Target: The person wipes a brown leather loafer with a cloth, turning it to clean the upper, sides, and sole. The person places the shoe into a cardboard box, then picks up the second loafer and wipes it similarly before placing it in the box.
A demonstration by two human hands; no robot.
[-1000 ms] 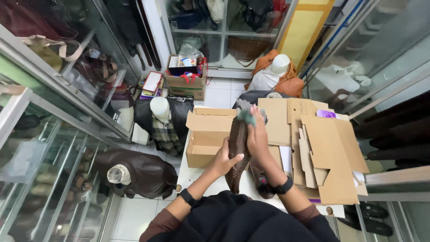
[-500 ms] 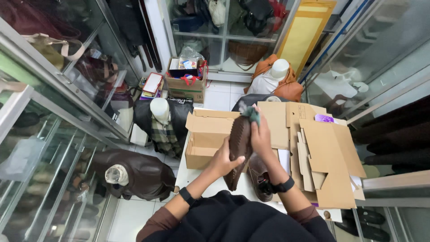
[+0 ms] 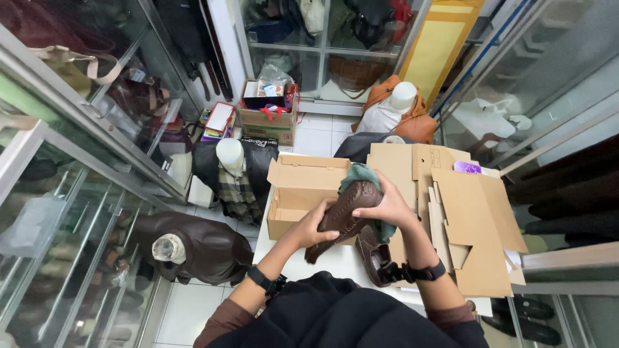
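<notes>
Head view: left hand (image 3: 314, 227) and right hand (image 3: 387, 207) both grip a brown woven-leather shoe (image 3: 342, 216) — cardboard box (image 3: 303, 187) behind

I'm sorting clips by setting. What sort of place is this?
Probably a small leather-goods shop: glass display cases with bags, jackets on mannequin busts, and both hands, left and right, holding a brown shoe.

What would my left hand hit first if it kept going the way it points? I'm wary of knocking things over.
The left hand already touches the brown shoe; beyond it, probably the open cardboard box, though depth is unclear.
</notes>
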